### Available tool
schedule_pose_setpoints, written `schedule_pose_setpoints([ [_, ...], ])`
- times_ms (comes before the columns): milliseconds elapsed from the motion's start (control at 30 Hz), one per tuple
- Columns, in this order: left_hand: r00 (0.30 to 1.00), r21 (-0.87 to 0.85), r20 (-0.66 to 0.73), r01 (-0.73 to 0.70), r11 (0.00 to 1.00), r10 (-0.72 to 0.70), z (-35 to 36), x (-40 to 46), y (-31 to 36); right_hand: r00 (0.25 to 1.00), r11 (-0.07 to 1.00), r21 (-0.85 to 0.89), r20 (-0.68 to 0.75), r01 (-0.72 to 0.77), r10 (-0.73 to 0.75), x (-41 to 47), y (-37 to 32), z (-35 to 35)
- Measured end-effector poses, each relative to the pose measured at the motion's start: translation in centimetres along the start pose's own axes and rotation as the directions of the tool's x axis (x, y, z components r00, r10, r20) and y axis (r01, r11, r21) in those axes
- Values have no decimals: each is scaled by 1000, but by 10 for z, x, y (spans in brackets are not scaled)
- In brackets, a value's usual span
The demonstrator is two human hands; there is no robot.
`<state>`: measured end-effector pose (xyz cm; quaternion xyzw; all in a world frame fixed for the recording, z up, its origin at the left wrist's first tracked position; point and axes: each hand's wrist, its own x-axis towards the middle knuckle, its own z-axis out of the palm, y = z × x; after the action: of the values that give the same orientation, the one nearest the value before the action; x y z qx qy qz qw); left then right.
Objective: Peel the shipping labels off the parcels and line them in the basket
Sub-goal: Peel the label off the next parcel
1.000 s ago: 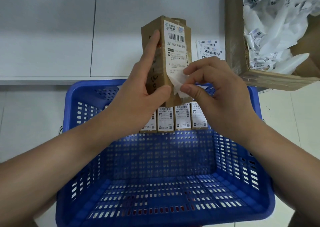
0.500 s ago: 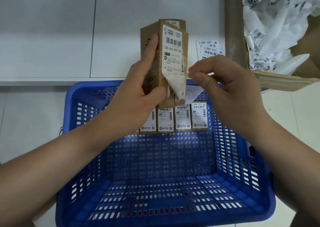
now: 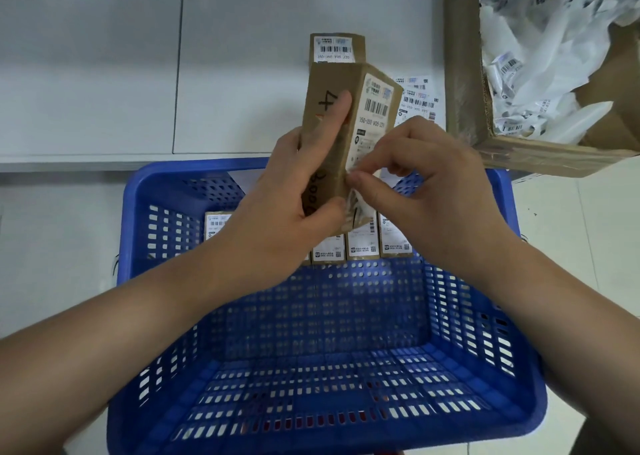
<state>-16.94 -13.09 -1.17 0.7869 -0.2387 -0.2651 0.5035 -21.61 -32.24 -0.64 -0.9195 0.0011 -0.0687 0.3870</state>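
Observation:
My left hand (image 3: 294, 191) grips a narrow brown cardboard parcel (image 3: 332, 135) and holds it tilted above the far rim of the blue basket (image 3: 519, 368). A white shipping label (image 3: 372, 115) covers the parcel's right face, its lower end lifted. My right hand (image 3: 426, 191) pinches that loose lower end against the parcel between thumb and fingertips. Several labelled parcels (image 3: 360, 243) stand in a row along the basket's far wall, partly hidden by my hands.
Another labelled parcel (image 3: 336, 49) stands on the grey surface behind the held one. Loose labels (image 3: 419, 101) lie beside it. A large cardboard box (image 3: 464, 73) at the top right holds crumpled peeled labels (image 3: 540, 49). Pale floor flanks the basket.
My right hand, off the label half a second ago, has come back and pinches its loose lower end. The parcel is turned, its handwritten side towards me. A parcel behind it now shows.

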Motion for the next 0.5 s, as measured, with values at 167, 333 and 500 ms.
schedule_pose_setpoints([
  [167,1000,73,-2,0,997,0,-2,2,2,1000,1000,-27,26,-2,2,1,-1,-1],
  [333,1000,25,-22,15,1000,-15,-5,2,2,999,999,17,20,-33,32,4,-2,-6],
  [500,999,-28,-20,28,999,-29,-8,3,2,998,998,28,13,-65,64,6,-3,-10],
])
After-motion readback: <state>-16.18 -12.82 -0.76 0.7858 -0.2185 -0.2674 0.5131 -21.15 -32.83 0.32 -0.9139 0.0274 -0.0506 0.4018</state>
